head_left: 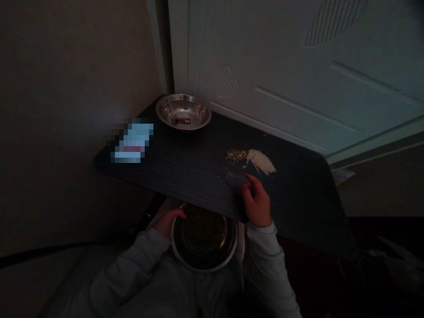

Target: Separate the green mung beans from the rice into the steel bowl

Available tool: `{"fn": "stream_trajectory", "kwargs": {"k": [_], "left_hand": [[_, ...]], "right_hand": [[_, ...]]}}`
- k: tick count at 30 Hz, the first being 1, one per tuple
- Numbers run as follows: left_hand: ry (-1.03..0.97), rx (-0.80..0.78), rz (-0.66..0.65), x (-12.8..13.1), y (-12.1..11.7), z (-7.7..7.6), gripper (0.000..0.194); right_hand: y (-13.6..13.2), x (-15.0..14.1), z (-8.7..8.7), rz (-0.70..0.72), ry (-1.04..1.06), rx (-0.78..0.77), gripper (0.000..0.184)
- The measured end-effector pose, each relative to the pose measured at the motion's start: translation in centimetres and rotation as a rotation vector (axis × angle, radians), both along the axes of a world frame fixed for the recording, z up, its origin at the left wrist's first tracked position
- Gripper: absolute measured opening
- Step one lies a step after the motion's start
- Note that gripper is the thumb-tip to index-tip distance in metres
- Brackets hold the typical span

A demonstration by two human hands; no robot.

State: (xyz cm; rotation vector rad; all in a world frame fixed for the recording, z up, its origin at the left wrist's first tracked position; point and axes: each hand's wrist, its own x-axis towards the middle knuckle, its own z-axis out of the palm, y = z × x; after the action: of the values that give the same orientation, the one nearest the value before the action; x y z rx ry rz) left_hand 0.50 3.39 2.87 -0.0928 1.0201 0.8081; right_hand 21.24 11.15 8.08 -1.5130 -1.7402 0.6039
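Observation:
A metal bowl (228, 251) is at my lap, just below the table's near edge. My left hand (170, 221) is closed on its left rim, the thumb over the edge. Inside the bowl it is too dark to make out the contents. Over the table's near side, my right hand (257, 201) pinches a thin, greyish, see-through flat piece (236, 180), whose kind I cannot tell. Just beyond it lie a heap of white rice-like grains (261, 162) and, touching it on the left, a smaller patch of greenish-brown grains (236, 155). A few loose grains are scattered around.
The dark table (185, 170) has rounded corners. At its far left stands a second metal bowl (162, 112) with a small dark and red label or packet inside. A lit, pixelated screen (134, 141) lies at the left edge. A white door (278, 66) rises behind. The light is dim.

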Motion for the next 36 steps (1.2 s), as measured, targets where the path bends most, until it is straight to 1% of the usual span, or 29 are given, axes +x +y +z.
{"fn": "stream_trajectory", "kwargs": {"k": [3, 8, 14, 17, 22, 29, 32, 36], "left_hand": [[-0.007, 0.02, 0.026, 0.06, 0.11, 0.26, 0.029], [0.005, -0.015, 0.028, 0.19, 0.16, 0.63, 0.028], [0.019, -0.012, 0.023, 0.22, 0.0, 0.45, 0.025], [0.024, -0.014, 0.037, 0.25, 0.03, 0.6, 0.023], [-0.001, 0.003, 0.017, 0.26, 0.1, 0.86, 0.029], [-0.015, 0.001, 0.014, 0.18, -0.05, 0.51, 0.028], [-0.014, -0.014, 0.012, 0.21, -0.06, 0.51, 0.03], [-0.027, 0.004, 0.048, 0.23, 0.01, 0.54, 0.034]], "right_hand": [[-0.15, -0.27, 0.2, 0.029, -0.035, 0.017, 0.032], [-0.31, -0.36, 0.36, 0.12, -0.037, 0.005, 0.031], [-0.33, -0.31, 0.16, 0.075, -0.041, 0.017, 0.031], [-0.28, -0.38, 0.17, 0.094, -0.056, 0.008, 0.032], [-0.32, -0.55, 0.4, 0.149, -0.092, 0.015, 0.032], [-0.43, -0.51, 0.43, 0.168, -0.098, 0.037, 0.031], [-0.4, -0.56, 0.37, 0.183, -0.086, 0.042, 0.031], [-0.46, -0.47, 0.25, 0.14, -0.067, 0.052, 0.031]]}}
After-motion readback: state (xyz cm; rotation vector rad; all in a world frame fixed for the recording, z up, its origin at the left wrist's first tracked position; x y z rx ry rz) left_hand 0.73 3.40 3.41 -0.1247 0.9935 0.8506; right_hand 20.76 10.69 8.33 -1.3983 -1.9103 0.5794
